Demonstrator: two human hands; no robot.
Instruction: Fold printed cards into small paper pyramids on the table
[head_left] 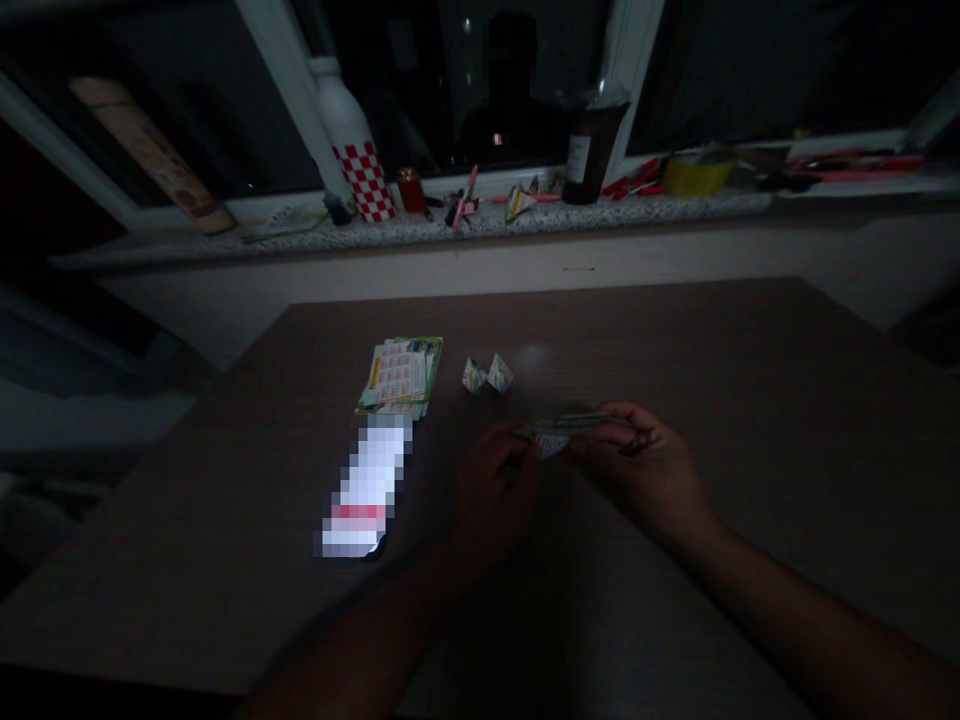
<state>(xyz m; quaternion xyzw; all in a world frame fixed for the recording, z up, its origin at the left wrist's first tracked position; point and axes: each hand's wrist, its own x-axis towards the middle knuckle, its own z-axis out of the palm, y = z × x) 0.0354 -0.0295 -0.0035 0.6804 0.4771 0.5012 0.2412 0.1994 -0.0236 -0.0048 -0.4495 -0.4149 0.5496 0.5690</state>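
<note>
Both hands grip a small printed piece of paper [553,443] above the dark wooden table [750,420]. My left hand [499,480] pinches its left end, fingers closed. On the right side my right hand [652,465] has its thumb and fingers closed on the same paper. The paper looks folded, but dim light hides its exact shape. Just beyond the hands stand two small folded paper pieces [500,374] with pointed tips, side by side. A stack of printed paper cards [397,375] lies to the left of them.
A lit phone [367,490], its screen blurred out, lies below the cards. On the granite windowsill [480,225] stand a white bottle with red checks [356,150], a small red jar [410,190], a dark pouch [589,155], a yellow roll [697,175] and a tall cylinder [154,155].
</note>
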